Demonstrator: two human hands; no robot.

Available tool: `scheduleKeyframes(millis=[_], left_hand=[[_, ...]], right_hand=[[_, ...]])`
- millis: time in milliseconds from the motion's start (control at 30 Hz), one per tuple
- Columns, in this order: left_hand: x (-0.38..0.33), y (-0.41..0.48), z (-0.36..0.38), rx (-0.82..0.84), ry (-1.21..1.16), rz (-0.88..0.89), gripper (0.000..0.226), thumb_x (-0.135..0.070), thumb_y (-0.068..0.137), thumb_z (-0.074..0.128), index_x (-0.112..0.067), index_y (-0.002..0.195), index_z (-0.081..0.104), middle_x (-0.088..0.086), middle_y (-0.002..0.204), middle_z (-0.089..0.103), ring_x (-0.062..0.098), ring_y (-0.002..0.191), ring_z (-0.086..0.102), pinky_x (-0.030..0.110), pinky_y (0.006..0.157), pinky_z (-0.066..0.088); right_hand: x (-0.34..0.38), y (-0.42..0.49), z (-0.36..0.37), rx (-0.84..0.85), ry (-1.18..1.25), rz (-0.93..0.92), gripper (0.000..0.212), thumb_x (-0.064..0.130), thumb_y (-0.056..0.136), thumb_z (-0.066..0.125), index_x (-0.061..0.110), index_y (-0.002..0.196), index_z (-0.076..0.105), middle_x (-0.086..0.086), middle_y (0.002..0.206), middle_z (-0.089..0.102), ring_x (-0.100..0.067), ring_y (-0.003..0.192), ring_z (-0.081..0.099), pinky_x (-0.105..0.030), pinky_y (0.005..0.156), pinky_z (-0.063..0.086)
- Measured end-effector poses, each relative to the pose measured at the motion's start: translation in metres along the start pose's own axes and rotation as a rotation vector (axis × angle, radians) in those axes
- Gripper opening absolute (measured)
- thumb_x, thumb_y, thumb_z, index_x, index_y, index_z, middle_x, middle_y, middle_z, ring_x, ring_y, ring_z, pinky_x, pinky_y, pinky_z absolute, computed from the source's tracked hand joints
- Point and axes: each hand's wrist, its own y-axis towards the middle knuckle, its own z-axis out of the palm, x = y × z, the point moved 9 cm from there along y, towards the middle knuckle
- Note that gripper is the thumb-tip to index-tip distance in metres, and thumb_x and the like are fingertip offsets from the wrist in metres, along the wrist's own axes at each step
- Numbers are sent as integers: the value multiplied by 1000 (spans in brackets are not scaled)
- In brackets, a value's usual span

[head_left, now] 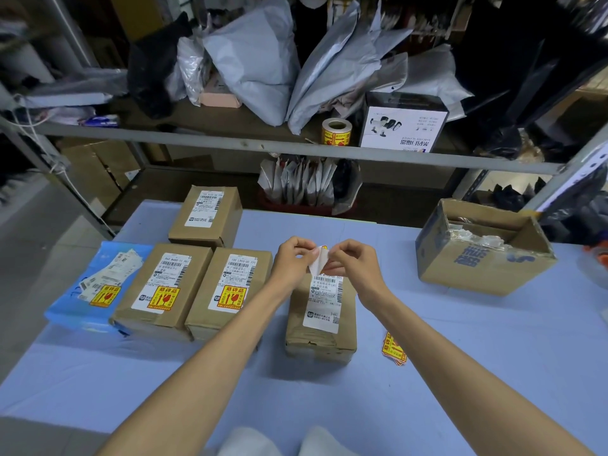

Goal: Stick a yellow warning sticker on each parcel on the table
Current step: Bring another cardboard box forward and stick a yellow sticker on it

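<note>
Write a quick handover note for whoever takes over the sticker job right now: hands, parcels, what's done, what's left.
Hands: left hand and right hand together peel a yellow sticker off its backing, above the near brown parcel.
Done: blue parcel and two brown boxes, left and middle, carry stickers.
Left: the near brown parcel and the far box show none.
Supplies: loose stickers on the table; sticker roll on the shelf.
</note>
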Motion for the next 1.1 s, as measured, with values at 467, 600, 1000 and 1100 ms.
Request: scheduleKeyframes(millis=[467, 600, 1000, 1100], left_hand=[[-9, -5, 1, 62, 86, 0, 10, -11, 89, 64, -14, 98, 68, 6, 97, 70, 20, 92, 67, 33, 82, 56], [-4, -4, 2, 80, 12, -17, 8, -10, 88, 66, -17, 87, 69, 6, 89, 71, 22, 88, 68, 34, 81, 55], [9, -7, -16, -55, 238, -95, 27, -15, 88, 39, -12, 62, 45, 4, 63, 44, 21, 62, 43, 29, 59, 37], [15, -12, -8, 39, 110, -117, 25, -18, 90, 42, -9, 68, 48, 8, 66, 51, 20, 59, 55, 35, 63, 51]], right_hand=[[6, 8, -6, 18, -364, -174, 9, 21, 80, 76, 24, 88, 75, -1, 103, 67, -16, 83, 66, -30, 72, 56], [9, 7, -11, -19, -351, -191, 9, 13, 75, 79, 13, 75, 70, 0, 88, 70, -13, 80, 65, -22, 68, 50], [-6, 8, -20, 24, -170, -23, 10, -1, 89, 61, 7, 85, 56, -14, 83, 69, -19, 65, 69, -22, 55, 54], [-12, 6, -20, 32, -185, 9, 8, -1, 89, 61, 7, 89, 57, -12, 84, 70, -19, 68, 71, -24, 55, 57]])
